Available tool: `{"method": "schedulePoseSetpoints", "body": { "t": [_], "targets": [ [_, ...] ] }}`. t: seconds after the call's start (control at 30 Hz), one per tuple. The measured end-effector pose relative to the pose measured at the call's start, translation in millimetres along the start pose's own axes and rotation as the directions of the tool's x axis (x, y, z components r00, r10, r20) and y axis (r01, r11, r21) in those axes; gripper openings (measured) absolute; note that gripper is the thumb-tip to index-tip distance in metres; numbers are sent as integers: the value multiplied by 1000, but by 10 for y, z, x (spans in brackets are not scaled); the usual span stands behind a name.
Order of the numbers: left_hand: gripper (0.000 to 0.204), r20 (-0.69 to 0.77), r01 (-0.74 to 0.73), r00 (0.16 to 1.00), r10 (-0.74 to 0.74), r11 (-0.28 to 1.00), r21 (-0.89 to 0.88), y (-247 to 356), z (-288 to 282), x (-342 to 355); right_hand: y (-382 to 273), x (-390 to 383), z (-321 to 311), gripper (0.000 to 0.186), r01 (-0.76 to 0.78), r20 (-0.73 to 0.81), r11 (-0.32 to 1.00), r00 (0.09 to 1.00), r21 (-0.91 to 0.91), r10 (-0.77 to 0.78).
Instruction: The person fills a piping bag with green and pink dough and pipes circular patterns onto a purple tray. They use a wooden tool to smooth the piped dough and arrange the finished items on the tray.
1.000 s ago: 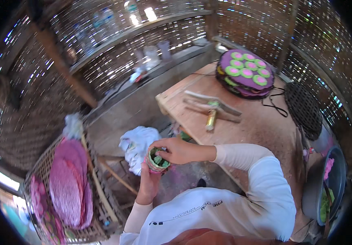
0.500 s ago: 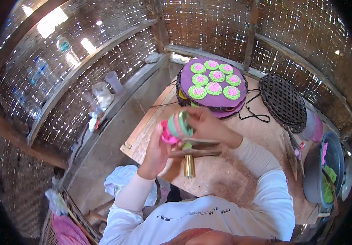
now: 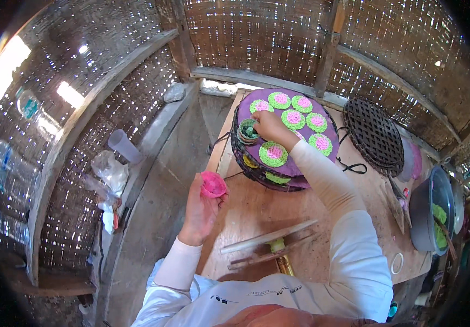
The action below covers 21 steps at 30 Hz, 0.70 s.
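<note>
Up at the left edge of a round tray (image 3: 240, 155), my right hand (image 3: 272, 128) grips a small round green cup-like piece (image 3: 247, 132) with a pale rim. It is over the purple sheet (image 3: 300, 143) that covers the tray; whether it touches the sheet I cannot tell. Several round green patties with pink centres (image 3: 294, 119) lie on that sheet. My left hand (image 3: 201, 210) is curled around a bright pink cup-shaped piece (image 3: 213, 184), held at the table's left side with its hollow facing up.
A brass tube (image 3: 285, 266) with two wooden bars (image 3: 267, 236) and green dough lies near my body. Dark woven lattice trays (image 3: 374, 133) stand at the right, by a grey tub (image 3: 421, 218) with green dough. A white ring (image 3: 397, 264) lies on the wooden table (image 3: 344, 253).
My right hand has carried the green cup-like piece away from the pink one and up to the tray. My left hand still holds the pink piece. The view has shifted.
</note>
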<state>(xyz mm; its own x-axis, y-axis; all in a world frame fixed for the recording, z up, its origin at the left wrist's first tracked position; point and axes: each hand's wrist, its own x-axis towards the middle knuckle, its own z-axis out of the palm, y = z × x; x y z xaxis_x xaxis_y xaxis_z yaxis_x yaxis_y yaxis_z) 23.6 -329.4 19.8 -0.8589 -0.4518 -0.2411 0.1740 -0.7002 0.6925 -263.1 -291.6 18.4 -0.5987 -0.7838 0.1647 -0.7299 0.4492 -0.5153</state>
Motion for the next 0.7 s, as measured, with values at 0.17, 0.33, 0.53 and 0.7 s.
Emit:
{"method": "schedulePoseSetpoints", "body": {
  "t": [0.17,0.33,0.53,0.7],
  "targets": [
    [42,-19,18,1000,-18,999,-31,86,-158,76,231,421,-166,20,-19,127,955,992,298,-20],
    [37,-25,-9,1000,7,996,-87,138,-135,188,703,1180,-366,20,-228,-274,962,925,148,262],
    [39,-78,30,996,-38,995,-96,46,-236,228,846,1350,-37,25,-333,-474,943,831,-5,291],
    [44,-95,61,993,-69,994,-88,-10,-202,222,986,1323,-128,20,-300,-323,881,847,367,423]
  ]
}}
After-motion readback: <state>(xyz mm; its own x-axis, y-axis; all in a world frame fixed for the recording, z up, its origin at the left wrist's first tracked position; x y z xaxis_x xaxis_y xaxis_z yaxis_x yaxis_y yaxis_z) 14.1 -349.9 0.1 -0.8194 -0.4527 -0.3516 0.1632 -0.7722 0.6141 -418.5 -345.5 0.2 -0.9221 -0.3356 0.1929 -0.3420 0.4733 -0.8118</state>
